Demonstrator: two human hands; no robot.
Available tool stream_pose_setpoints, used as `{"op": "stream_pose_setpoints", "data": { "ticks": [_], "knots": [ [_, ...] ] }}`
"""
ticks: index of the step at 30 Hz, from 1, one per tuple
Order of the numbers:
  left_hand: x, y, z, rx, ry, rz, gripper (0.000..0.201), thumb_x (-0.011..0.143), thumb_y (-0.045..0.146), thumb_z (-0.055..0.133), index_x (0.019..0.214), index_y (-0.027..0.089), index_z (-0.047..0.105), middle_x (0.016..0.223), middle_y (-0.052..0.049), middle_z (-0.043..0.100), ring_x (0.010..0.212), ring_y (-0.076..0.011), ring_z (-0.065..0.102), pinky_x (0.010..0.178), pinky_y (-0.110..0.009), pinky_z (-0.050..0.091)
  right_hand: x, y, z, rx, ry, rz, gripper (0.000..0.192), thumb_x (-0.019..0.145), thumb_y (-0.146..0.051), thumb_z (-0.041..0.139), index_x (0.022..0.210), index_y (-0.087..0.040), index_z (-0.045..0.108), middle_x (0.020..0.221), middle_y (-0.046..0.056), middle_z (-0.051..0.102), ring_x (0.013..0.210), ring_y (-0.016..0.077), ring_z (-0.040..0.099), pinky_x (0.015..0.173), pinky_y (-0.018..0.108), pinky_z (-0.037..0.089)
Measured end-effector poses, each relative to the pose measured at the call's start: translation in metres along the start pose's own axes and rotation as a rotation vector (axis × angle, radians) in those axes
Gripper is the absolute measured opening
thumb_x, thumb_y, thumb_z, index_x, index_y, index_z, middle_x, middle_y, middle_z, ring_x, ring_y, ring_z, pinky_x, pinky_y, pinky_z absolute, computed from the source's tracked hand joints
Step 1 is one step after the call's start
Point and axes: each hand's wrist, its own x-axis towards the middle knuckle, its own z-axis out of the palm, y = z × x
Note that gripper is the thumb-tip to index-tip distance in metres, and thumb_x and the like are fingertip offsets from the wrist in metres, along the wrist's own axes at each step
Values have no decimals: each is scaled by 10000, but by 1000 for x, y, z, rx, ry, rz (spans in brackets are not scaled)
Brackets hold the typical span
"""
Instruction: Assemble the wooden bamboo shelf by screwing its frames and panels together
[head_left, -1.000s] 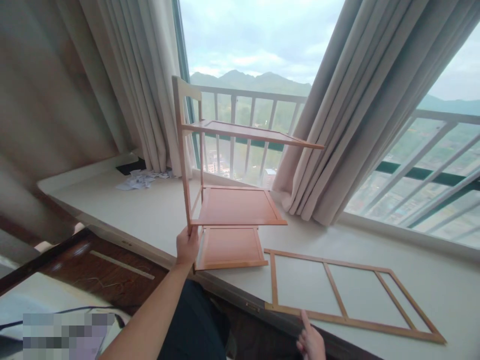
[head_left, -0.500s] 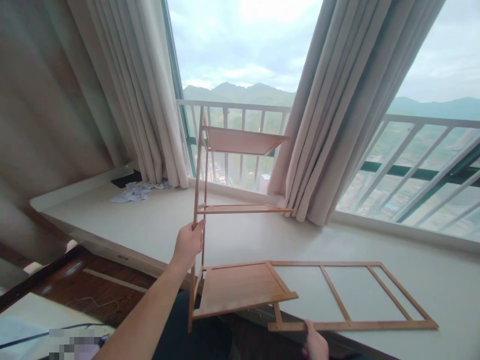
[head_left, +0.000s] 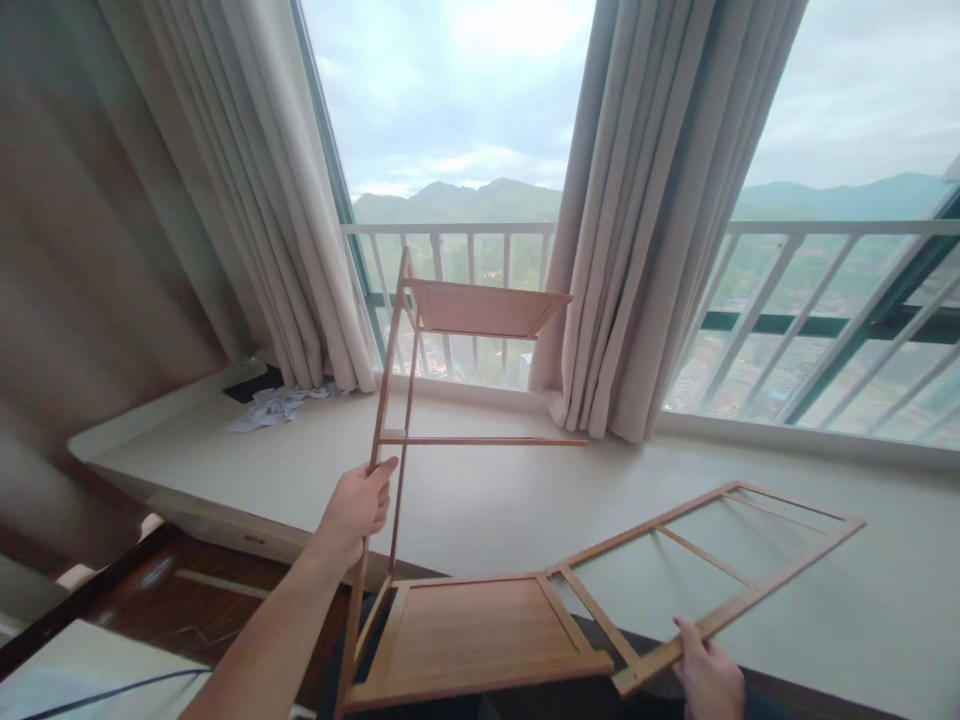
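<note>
The left hand (head_left: 360, 510) is closing its fingers around 1 upright of a wooden shelf unit (head_left: 388, 370), just below the middle panel (head_left: 487, 441). The unit is leaning slightly, its 3 panels pointing right; the top panel (head_left: 487, 308) is showing its underside, and the bottom panel (head_left: 487, 625) is hanging in front of the pale window ledge (head_left: 487, 510). The right hand (head_left: 709, 675) is pinching the near rail of a ladder-like frame (head_left: 750, 600) with 4 crosspieces, its thumb on top. That frame is slanting over the ledge, its near end just beside the bottom panel; whether they are touching is impossible to tell. Crumpled papers (head_left: 274, 405) are lying near the left curtain (head_left: 247, 200).
</note>
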Motion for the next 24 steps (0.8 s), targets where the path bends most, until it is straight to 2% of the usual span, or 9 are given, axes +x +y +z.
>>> {"op": "stream_pose_setpoints", "data": {
  "ticks": [2,4,8,11,16,24],
  "knots": [
    [-3,2,1,-3,-18,-2,462,762,493,725,749,248,334,492,150,200,355,-24,147,334,-150,93,3,-17,-10,-108,69,-7,423,714,-548,581,881,-177,697,514,23,544,511,270,573,522,377,435],
    [-2,2,3,-2,-26,-4,465,766,496,718,743,248,325,494,151,198,353,-23,150,335,-148,93,6,-33,-20,-152,83,-52,483,717,-535,541,952,-152,721,567,42,588,571,279,587,562,380,440],
    [7,3,8,23,-50,-10,477,744,506,732,744,246,331,493,154,209,352,-21,162,340,-148,98,10,-58,-36,-86,61,-126,538,638,-532,550,913,-112,742,729,102,698,804,323,648,692,374,470],
    [17,5,13,53,-81,-17,494,713,501,765,741,242,345,496,153,229,351,-19,181,346,-153,102,5,-72,-45,-64,5,-172,491,589,-515,578,854,-138,748,758,90,729,874,325,658,748,359,477],
    [32,4,22,48,-94,-31,434,742,450,754,770,230,381,504,154,245,351,-17,188,359,-151,89,-14,-87,-53,-101,-96,-270,387,539,-506,607,725,-188,726,698,65,718,806,310,662,710,344,485],
    [67,-6,27,61,-113,-95,328,865,377,650,766,223,378,485,150,246,344,-17,182,368,-138,89,-46,-111,-48,-221,-216,-362,394,571,-523,525,718,-191,678,611,24,626,644,232,567,658,326,441]
  ]
}}
